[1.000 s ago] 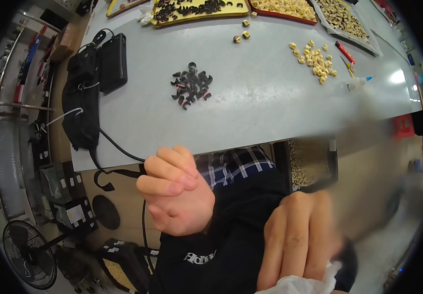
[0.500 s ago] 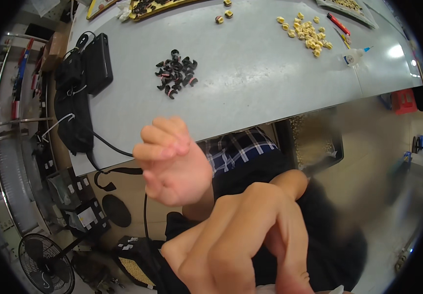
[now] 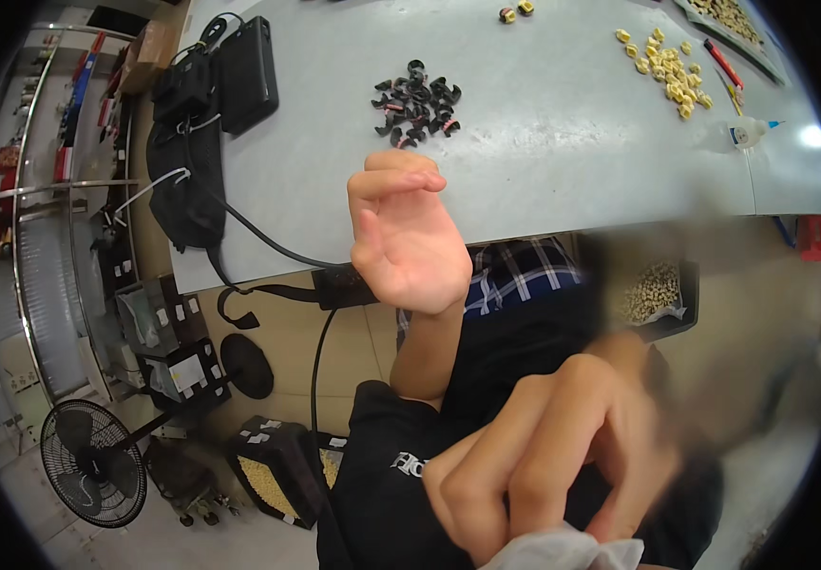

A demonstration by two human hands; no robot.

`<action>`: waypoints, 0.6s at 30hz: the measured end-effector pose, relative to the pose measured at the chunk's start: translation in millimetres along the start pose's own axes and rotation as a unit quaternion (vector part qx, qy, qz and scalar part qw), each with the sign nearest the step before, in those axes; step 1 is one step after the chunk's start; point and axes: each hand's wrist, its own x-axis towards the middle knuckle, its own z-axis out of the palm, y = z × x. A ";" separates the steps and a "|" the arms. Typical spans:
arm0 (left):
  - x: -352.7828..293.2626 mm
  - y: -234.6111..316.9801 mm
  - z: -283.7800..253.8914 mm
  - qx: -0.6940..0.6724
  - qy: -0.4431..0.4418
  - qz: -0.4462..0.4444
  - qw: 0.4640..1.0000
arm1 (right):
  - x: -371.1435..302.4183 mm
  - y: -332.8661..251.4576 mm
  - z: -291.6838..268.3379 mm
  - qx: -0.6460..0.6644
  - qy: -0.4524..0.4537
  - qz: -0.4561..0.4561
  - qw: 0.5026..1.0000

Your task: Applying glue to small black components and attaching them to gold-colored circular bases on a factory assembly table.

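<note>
Bare left hand [image 3: 420, 242], half-curled, palm showing; bare right hand [image 3: 539, 451], fingers bent, touching crumpled white sheeting [image 3: 563, 553]; smooth grey tabletop [image 3: 563, 180], which bears curved black pieces [image 3: 418, 95] and small, pale-yellow pieces [image 3: 667, 68] in separate heaps.

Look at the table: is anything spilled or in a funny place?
Nothing looks spilled or broken. Two small yellow-and-dark pieces look odd: they sit by themselves at the picture's top, on the table, away from the yellow pile and the black pile.
</note>
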 end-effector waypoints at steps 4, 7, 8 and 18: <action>-0.7 -6.1 -1.2 0.045 0.036 0.048 0.997 | -5.0 22.1 11.0 -0.006 0.028 -0.006 1.000; 0.9 -8.5 0.8 0.120 0.054 0.085 0.988 | 13.6 74.7 32.6 -0.010 0.151 -0.423 0.893; 2.7 -5.0 -0.5 0.186 0.060 0.106 0.975 | 12.5 71.9 32.4 -0.014 0.153 -0.424 0.893; 28.2 13.1 -23.6 0.641 -0.037 0.081 0.763 | -11.1 8.3 5.1 0.089 0.033 0.004 0.995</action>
